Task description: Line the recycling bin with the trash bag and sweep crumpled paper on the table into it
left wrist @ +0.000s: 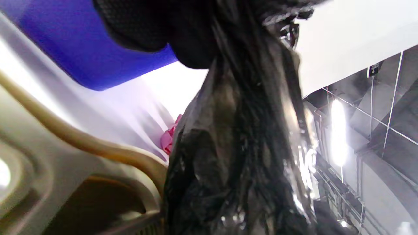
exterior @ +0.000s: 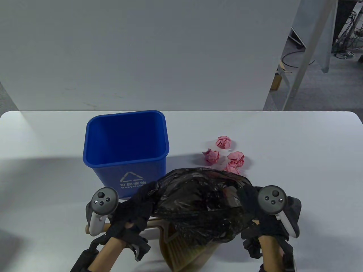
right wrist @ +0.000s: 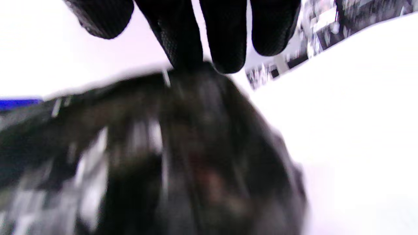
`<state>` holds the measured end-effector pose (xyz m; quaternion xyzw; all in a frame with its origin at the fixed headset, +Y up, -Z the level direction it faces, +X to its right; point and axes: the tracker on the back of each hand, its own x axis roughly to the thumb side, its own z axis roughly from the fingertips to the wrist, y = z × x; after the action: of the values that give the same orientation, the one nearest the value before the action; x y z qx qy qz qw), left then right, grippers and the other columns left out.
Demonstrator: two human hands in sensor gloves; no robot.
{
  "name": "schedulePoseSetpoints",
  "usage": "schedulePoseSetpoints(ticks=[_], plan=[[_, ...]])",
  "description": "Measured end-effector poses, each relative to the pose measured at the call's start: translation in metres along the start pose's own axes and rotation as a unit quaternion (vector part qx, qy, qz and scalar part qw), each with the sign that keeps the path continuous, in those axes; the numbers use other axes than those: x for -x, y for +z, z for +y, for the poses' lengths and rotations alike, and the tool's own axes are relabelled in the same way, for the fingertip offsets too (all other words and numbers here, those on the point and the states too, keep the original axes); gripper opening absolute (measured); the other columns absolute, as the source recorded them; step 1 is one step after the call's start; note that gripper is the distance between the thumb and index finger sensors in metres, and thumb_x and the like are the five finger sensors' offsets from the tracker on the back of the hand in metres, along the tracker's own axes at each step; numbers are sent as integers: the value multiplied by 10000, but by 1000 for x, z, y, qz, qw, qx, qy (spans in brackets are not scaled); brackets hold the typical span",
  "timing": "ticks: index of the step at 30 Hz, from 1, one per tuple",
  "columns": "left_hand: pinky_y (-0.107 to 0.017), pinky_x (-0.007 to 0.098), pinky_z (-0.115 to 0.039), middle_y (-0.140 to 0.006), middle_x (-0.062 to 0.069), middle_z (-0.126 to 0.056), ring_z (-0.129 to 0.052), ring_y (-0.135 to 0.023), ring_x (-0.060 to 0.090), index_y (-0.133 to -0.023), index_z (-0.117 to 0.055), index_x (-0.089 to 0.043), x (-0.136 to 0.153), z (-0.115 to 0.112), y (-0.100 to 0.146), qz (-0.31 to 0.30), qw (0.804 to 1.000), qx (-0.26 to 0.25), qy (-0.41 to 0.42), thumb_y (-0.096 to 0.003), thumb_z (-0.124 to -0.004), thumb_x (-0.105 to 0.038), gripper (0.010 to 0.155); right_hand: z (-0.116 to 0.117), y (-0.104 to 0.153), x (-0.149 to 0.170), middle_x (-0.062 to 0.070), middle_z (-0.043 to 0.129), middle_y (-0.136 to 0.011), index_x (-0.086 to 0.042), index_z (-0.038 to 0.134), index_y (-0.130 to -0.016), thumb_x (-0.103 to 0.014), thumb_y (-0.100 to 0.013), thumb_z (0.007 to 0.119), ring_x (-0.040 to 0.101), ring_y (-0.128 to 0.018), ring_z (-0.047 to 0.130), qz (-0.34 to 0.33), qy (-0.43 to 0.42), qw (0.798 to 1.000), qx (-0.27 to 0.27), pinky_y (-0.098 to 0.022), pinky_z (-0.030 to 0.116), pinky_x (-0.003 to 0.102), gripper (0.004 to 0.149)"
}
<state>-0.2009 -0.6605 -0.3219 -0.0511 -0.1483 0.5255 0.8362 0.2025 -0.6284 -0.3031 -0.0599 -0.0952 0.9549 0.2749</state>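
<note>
A black trash bag (exterior: 198, 204) is held up above the table's near edge, stretched between both hands. My left hand (exterior: 141, 198) grips its left edge, and my right hand (exterior: 246, 195) grips its right edge. The bag (left wrist: 241, 147) fills the left wrist view and hangs below my fingers (right wrist: 225, 36) in the right wrist view, blurred. The blue recycling bin (exterior: 126, 147) stands upright and unlined, left of centre. Several pink crumpled paper balls (exterior: 227, 154) lie on the table right of the bin, just beyond the bag.
A beige dustpan with a brush (exterior: 181, 249) lies under the bag at the table's near edge, its handle (exterior: 106, 226) pointing left. A white wall panel (exterior: 141, 53) stands behind the table (exterior: 297, 147).
</note>
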Motion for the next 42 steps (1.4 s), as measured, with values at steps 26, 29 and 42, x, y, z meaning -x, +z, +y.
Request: schedulePoseSetpoints(ticks=[26,29,42], plan=[[-621,611,-718,-1198,265,-283,-756,-901,353,-1132,-70,-23,10,-6,-2,13,983,123,137,-550,-677,-732,1100,50,-20,-28,-42,950,-538,-196,803,-893,-375,-576,735,112,-277,904,-183,-25,981,61,-437,856,455,370],[-566,544,-760,-1135,228,-422,-838,-745,239,-1109,-83,10,9,-10,-4,30,987,125,100,-534,-771,-674,1128,45,-15,-30,-43,950,-539,-193,803,-891,-377,-578,729,109,-276,905,-214,-72,971,77,-435,858,453,371],[-407,482,-852,-772,-21,-851,-939,-397,119,-1039,-702,-165,-12,16,11,53,963,-143,-222,-563,-828,-343,524,3,-11,3,-37,949,-559,-234,790,-897,-379,-580,714,112,-288,911,-122,-97,965,209,-441,855,457,358]])
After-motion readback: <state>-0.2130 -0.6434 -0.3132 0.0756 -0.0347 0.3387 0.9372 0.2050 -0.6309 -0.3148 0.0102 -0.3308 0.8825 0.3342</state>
